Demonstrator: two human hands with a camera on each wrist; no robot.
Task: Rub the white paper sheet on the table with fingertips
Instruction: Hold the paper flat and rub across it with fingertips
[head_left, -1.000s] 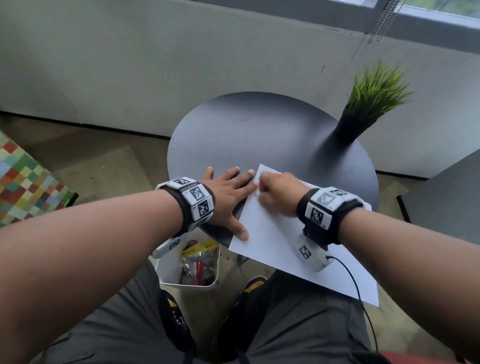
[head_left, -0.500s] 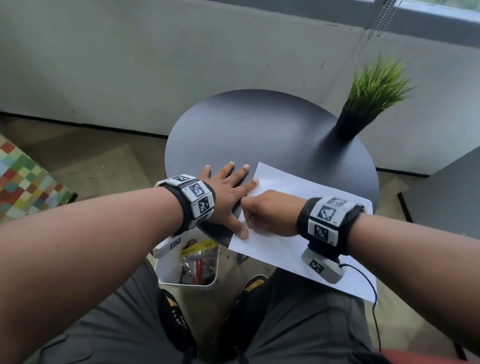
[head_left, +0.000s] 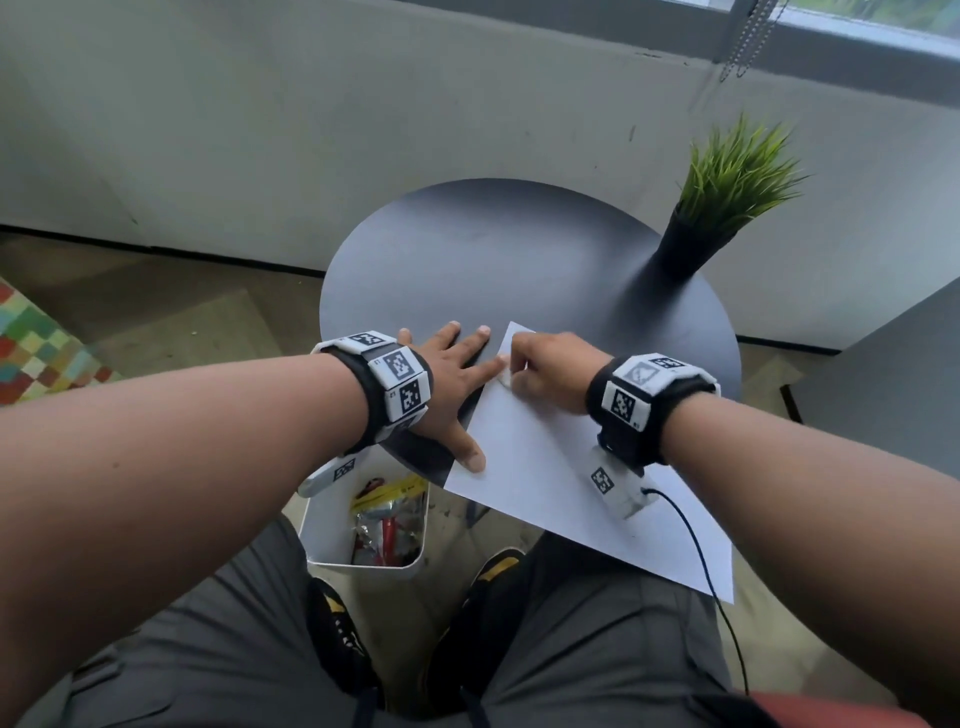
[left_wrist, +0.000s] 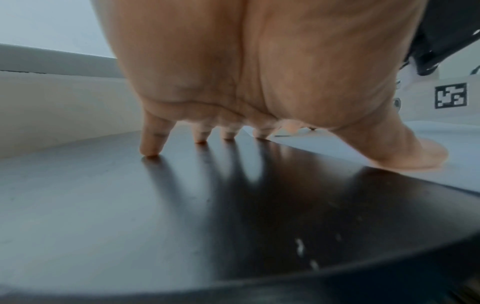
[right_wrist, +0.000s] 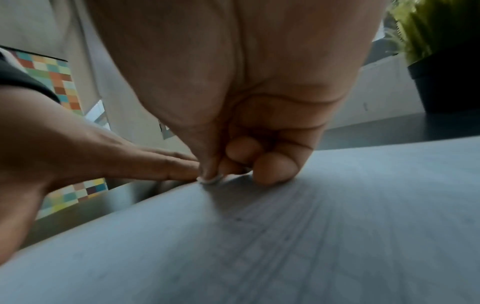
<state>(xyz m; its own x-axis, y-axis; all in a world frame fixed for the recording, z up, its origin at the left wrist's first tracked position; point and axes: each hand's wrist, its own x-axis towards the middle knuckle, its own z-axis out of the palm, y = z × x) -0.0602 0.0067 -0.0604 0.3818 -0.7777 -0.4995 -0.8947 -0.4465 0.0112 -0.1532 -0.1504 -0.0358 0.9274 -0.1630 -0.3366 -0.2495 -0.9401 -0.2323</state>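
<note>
A white paper sheet (head_left: 545, 467) lies on the near right part of the round dark table (head_left: 493, 260), its near corner hanging over the rim. My left hand (head_left: 452, 374) lies flat with fingers spread on the table beside the sheet's left edge. Its thumb (left_wrist: 415, 156) rests on the paper (left_wrist: 446, 144), and its index tip touches the edge. My right hand (head_left: 540, 369) sits on the sheet near its far corner. Its fingers are curled under, and the thumb and fingertips (right_wrist: 272, 168) press on the paper (right_wrist: 285, 236). Nothing shows inside the right hand.
A black pot of green grass (head_left: 727, 208) stands at the table's far right. Below the table's near left rim sits a white bin (head_left: 363, 530) of odds and ends. A cable (head_left: 696, 545) trails from the right wrist camera. Dark furniture (head_left: 893, 374) stands at the right.
My right hand slid toward me along the sheet's left edge, then back out to the far corner. The left hand and the sheet have stayed put.
</note>
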